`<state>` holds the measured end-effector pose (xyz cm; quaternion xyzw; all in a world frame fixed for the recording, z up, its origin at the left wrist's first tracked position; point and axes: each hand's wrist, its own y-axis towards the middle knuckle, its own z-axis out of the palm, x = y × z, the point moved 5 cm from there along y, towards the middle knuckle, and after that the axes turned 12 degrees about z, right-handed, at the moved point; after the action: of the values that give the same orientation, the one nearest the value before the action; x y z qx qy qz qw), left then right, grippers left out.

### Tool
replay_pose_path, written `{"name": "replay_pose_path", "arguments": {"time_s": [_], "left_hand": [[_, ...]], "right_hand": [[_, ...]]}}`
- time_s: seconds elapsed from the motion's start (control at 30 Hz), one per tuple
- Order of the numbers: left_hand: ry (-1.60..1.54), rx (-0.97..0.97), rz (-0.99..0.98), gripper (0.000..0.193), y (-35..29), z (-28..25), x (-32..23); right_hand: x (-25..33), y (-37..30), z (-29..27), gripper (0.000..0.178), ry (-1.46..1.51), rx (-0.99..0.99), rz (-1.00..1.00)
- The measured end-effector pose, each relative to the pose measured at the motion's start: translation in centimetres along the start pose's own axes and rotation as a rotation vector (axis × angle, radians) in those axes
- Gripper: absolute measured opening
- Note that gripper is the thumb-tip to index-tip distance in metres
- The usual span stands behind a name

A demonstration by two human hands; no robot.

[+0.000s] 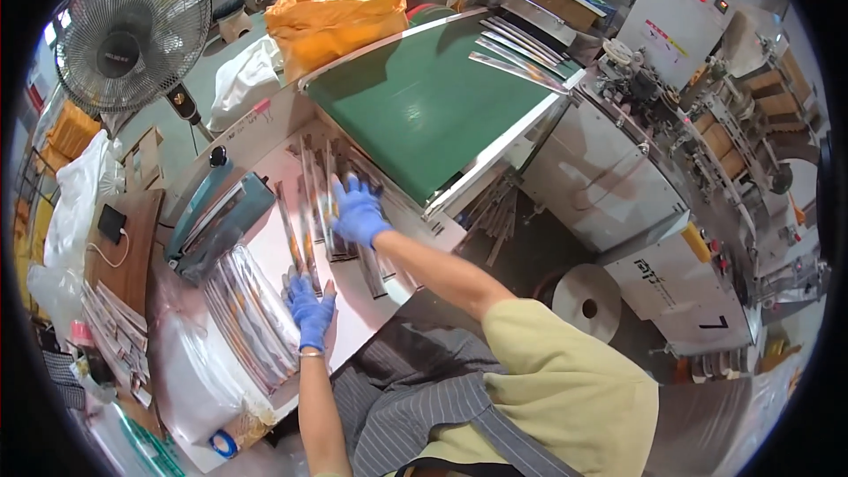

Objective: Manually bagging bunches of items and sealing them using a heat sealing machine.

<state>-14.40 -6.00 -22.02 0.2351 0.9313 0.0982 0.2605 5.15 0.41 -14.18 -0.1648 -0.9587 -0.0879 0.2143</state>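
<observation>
Hands (358, 215), two, among packets (311, 181), one conveyor (402, 102)

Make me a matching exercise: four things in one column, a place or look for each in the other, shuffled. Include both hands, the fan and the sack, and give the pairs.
Things
1. Left hand
2. Right hand
3. Sack
4. Fan

Places and looks
A. Orange, just beyond the green belt
B. Blue-gloved, the nearer of the two hands to the green belt
C. Round wire cage, at the upper left of the picture
D. Blue-gloved, beside the curved row of packets

Right pairs
1-D
2-B
3-A
4-C
</observation>
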Motion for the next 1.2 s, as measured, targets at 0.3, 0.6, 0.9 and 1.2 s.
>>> {"name": "replay_pose_path", "arguments": {"time_s": [0.3, 0.6, 0.9, 1.2], "left_hand": [[0.175, 0.052, 0.197, 0.060, -2.9, -2.3, -1.9], [0.074, -0.431, -0.011, 0.044, -6.9, -13.5, -0.9], [-0.052, -0.168, -0.731, 0.058, -14.2, -16.1, 8.8], [-0.228, -0.515, -0.479, 0.014, -22.7, -28.4, 18.6]], "right_hand": [[-3.3, -17.9, 2.8, 0.050, 0.061, -0.021, -0.322], [1.8, -12.8, -0.5, 0.043, 0.152, -0.292, -0.460], [13.3, -16.1, 14.2, 0.080, 0.943, 0.640, -0.197], [15.6, -15.7, 15.6, 0.081, 0.883, 0.962, -0.220]]}}
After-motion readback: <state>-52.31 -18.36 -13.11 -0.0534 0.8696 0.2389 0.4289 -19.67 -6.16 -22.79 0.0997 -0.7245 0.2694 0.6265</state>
